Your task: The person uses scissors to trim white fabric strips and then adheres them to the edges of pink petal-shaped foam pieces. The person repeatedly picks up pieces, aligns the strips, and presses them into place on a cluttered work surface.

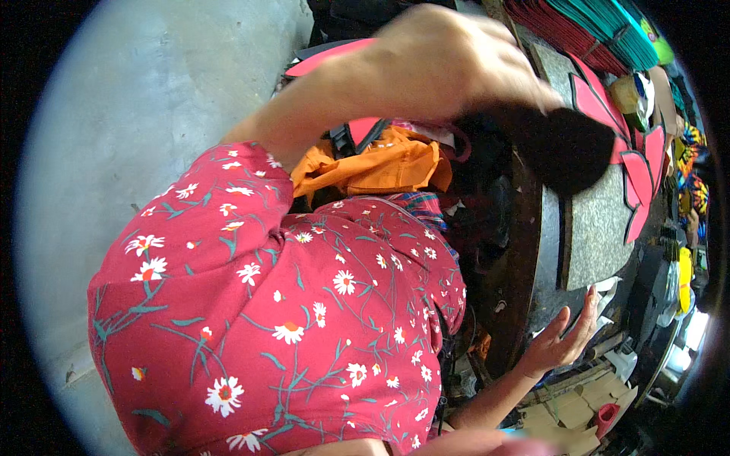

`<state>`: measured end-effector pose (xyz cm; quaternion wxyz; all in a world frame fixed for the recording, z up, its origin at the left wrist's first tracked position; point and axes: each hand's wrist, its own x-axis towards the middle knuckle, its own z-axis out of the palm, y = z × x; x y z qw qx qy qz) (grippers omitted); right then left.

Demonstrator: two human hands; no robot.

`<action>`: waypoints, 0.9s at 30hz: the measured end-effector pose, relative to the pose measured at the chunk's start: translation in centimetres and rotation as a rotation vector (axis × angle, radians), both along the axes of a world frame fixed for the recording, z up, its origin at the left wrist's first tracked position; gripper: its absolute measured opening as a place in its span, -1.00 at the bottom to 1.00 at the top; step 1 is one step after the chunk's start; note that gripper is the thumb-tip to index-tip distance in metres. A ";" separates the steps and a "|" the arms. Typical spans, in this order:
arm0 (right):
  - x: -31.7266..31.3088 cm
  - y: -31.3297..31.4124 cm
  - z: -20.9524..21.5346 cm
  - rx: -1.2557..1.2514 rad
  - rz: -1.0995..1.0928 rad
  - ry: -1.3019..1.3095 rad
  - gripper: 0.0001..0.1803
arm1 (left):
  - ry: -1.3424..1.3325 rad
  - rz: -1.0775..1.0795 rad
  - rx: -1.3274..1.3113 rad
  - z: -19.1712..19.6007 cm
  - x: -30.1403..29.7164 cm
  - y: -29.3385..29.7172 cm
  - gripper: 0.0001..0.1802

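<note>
My left hand is raised across the top of the view, its fingers closed round a dark, rounded flat piece. Motion blurs both, so I cannot tell the piece's exact kind. The piece hangs over a grey speckled slab on the bench. My right hand is near the slab's closest corner, with its fingers stretched and apart. Just behind those fingers lies crumpled white material; whether they touch it I cannot tell. Pink pieces with black edges lie along the slab's far side.
Stacks of dark red and teal sheets are at the top right. Orange cloth lies by my lap, with more pink pieces near it. Flattened cardboard is at the lower right. Grey floor stretches along the left.
</note>
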<state>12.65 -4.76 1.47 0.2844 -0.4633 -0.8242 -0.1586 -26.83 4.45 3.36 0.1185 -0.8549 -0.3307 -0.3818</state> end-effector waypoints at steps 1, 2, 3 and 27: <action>0.5 0.2 -0.4 -0.002 -0.025 -0.011 -0.64 | 0.071 0.171 0.037 0.3 -1.6 -0.6 -0.67; 1.0 0.4 -0.7 0.008 -0.041 -0.025 -0.65 | 0.135 0.285 -0.007 0.2 -3.2 -1.0 -0.59; 1.4 0.5 -0.8 -0.018 -0.036 -0.015 -0.66 | 0.209 0.397 -0.051 0.5 -4.7 -1.5 -0.49; -1.3 0.7 -0.5 -0.103 -0.048 0.005 -0.74 | 0.115 -0.396 -0.165 -4.4 11.0 9.2 -0.43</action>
